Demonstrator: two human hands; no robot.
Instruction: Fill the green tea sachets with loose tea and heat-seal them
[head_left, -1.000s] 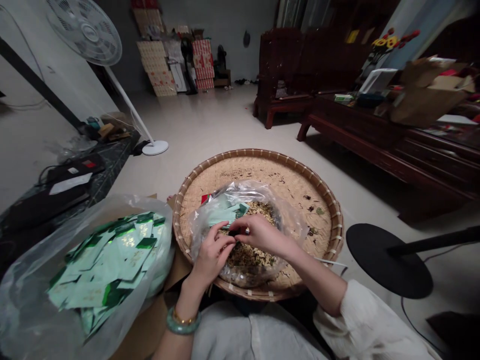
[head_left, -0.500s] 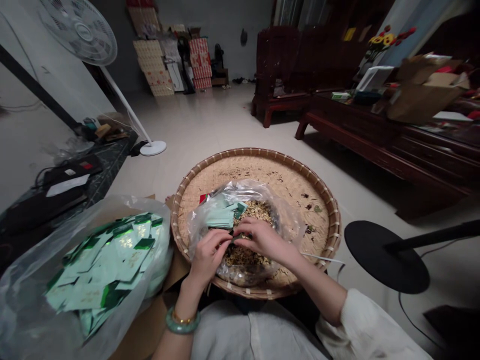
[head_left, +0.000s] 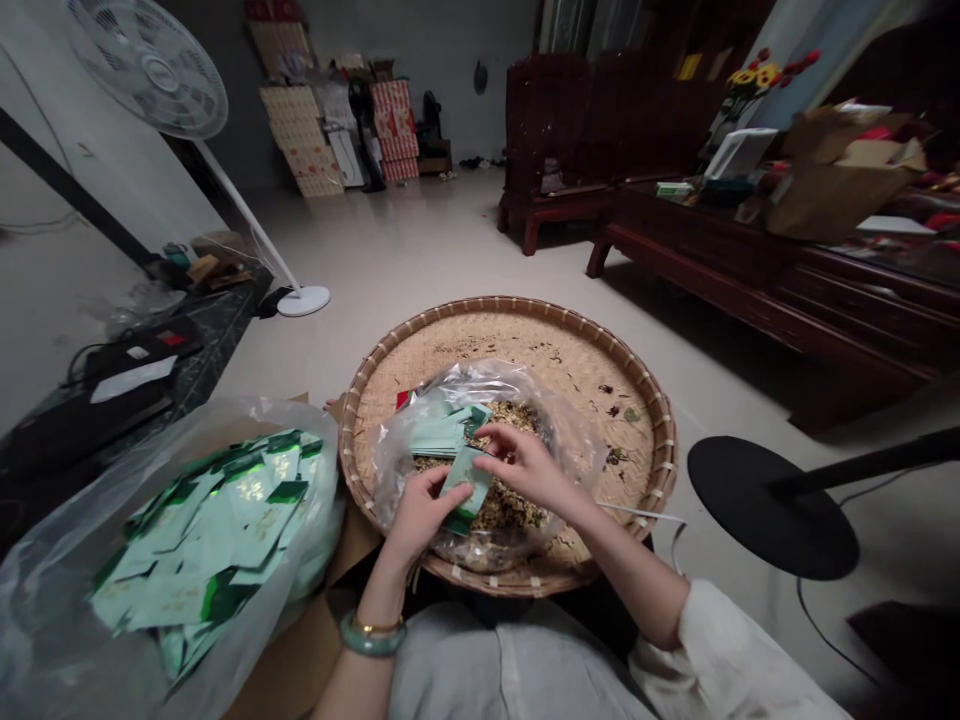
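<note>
Our left hand (head_left: 424, 515) curls around a pale green sachet (head_left: 465, 482), and our half-open right hand (head_left: 521, 465) brings its fingertips to the sachet's top edge. The sachet sits above a clear plastic bag (head_left: 570, 440) of dried flakes (head_left: 517, 510), centred in a round bamboo tray (head_left: 510, 305); a bag of green sachets (head_left: 210, 530) lies at eight o'clock.

A white standing fan (head_left: 148, 68) rises from a round base at the left, and flattened cardboard boxes (head_left: 292, 125) lean in stacks against the far wall. To the right, a dark wooden bench (head_left: 547, 130) stands behind a long, low wooden table (head_left: 697, 235) carrying an open cardboard box (head_left: 840, 180). A round black stand base (head_left: 772, 508) sits on the pale floor (head_left: 420, 240).
</note>
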